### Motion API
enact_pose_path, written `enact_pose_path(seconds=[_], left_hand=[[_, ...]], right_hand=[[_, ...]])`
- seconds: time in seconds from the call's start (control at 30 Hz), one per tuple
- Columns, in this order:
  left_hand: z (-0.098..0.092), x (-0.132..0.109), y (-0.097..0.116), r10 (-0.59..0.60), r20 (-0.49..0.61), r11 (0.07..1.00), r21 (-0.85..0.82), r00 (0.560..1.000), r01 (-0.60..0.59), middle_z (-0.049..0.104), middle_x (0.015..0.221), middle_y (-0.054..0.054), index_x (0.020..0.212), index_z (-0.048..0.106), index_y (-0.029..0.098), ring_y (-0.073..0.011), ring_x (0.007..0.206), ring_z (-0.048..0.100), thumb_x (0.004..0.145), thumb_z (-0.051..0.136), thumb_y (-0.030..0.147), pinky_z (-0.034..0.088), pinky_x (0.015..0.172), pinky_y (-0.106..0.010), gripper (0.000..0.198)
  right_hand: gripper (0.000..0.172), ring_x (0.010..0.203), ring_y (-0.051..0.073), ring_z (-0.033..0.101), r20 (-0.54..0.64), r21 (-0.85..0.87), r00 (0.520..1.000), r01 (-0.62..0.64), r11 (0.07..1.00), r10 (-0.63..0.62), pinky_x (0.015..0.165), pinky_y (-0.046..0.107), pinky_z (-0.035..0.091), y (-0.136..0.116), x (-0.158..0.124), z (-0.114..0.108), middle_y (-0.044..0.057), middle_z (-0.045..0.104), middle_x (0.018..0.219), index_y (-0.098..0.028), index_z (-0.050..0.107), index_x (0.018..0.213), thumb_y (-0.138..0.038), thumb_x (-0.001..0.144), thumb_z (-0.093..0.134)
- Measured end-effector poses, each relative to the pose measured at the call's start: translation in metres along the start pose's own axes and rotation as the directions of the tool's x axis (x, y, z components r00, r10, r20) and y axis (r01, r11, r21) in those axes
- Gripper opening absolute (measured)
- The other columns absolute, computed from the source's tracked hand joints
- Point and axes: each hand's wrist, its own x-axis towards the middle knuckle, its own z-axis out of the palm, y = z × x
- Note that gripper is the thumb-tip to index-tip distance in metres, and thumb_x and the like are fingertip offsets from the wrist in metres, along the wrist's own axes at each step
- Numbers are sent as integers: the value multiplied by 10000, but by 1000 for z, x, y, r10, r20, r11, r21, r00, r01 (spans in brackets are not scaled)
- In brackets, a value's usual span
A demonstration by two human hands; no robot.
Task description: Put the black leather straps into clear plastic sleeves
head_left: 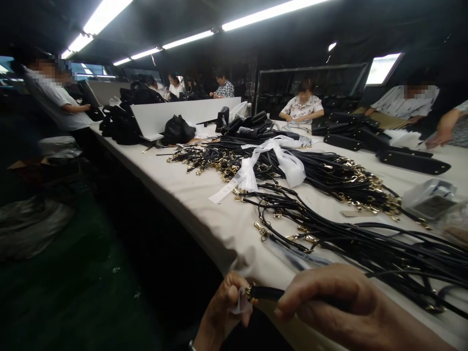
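Near the table's front edge, my left hand (228, 307) is closed around the gold clasp (249, 292) at the end of a black strap (268, 293). A bit of thin white wrapping (241, 302) shows between its fingers. My right hand (336, 302) grips the same strap a short way along, thumb and fingers pinched over it. The rest of that strap is hidden behind the right hand. Just beyond my hands lies a loose bundle of black straps (329, 229) with gold clasps. A larger pile of such straps (318, 170) sits farther back, with white strips (270, 161) across it.
The long table (175, 195) carries black bag pieces (413, 161), a clear plastic box (429, 197) and a black bag (179, 129). A white divider (190, 114) stands beyond. Several people work around it; one person (60, 100) stands at left.
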Motion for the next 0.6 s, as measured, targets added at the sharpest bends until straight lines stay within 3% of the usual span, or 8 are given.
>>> enact_pose_path(seconds=[0.2, 0.33, 0.43, 0.5, 0.6], left_hand=[[10, -4, 0, 31, -49, 999, -12, 998, -32, 568, 451, 0, 716, 705, 162, -90, 417, 498, 715, 753, 655, 301, 460, -186, 496], [4, 5, -1, 2, 33, 1000, -12, 999, -2, 561, 418, 12, 717, 738, 165, -67, 343, 443, 650, 777, 694, 277, 403, -177, 534], [5, 12, 9, -102, 96, 993, 61, 990, 97, 652, 488, -65, 682, 776, 117, -101, 372, 502, 579, 819, 701, 311, 387, -194, 595], [9, 15, 18, -207, 99, 965, 182, 973, 187, 713, 584, -113, 711, 800, 90, -125, 425, 554, 596, 844, 646, 369, 415, -207, 569], [21, 19, 28, -292, 32, 895, 360, 956, 262, 738, 634, -109, 745, 817, 98, -151, 493, 606, 660, 852, 503, 443, 486, -227, 415]], right_hand=[[273, 850, 204, 736, 16, 14, 1000, 13, 1000, -14, 826, 237, 587, 10, 9, 8, 44, 778, 881, -293, 823, 875, -506, 880, 652], [240, 803, 205, 726, 11, -59, 998, -57, 997, 58, 744, 228, 573, 21, 9, 6, 44, 774, 849, -269, 823, 866, -433, 860, 647], [218, 835, 196, 714, 27, -208, 991, -120, 971, 128, 748, 217, 544, 28, 5, -1, 32, 771, 892, -280, 813, 903, -331, 855, 606], [227, 883, 189, 696, -1, -402, 990, -126, 907, 138, 773, 218, 513, 33, 1, -6, 15, 760, 942, -318, 785, 984, -284, 852, 604], [281, 881, 214, 665, -39, -717, 992, -109, 688, 117, 716, 247, 449, 42, 0, -5, 38, 733, 931, -340, 724, 1105, -274, 866, 592]])
